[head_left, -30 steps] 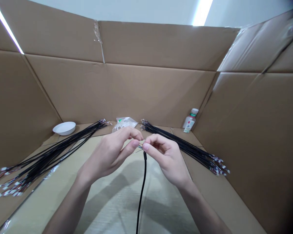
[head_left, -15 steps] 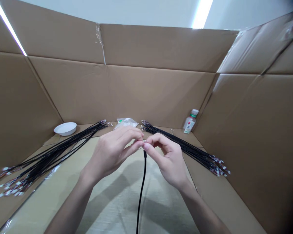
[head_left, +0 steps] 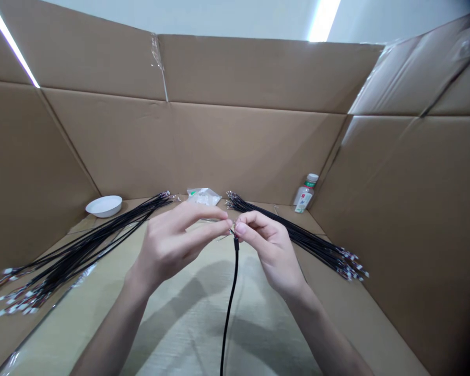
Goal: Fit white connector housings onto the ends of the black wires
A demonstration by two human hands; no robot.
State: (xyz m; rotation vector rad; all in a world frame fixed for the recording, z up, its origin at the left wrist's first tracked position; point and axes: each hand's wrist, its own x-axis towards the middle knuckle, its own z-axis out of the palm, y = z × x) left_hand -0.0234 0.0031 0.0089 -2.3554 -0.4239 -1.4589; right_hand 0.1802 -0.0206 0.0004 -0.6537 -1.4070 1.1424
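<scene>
A black cable [head_left: 231, 308] rises from the bottom edge to my fingertips, where thin loose wires come out of its upper end. My right hand [head_left: 268, 245] is closed, thumb and index finger pinching those wires just above the black sheath. From the other side, my left hand [head_left: 176, 243] meets it, its thumb and fingertips closed on the wire ends. A few fine strands stick out to the left below the left fingertips. The tips of the wires are mostly hidden by the fingers.
Bundles of black cables with white connectors lie on the left [head_left: 86, 245] and right [head_left: 313, 245]. At the back are a white bowl [head_left: 104, 207], a clear plastic bag [head_left: 204, 196] and a bottle [head_left: 305, 194]. Cardboard walls [head_left: 254, 151] surround the mat [head_left: 172, 334].
The cable's top end has shifted slightly right and its wires show more. My left fingers have straightened, and the fingertips of both hands are slightly farther apart.
</scene>
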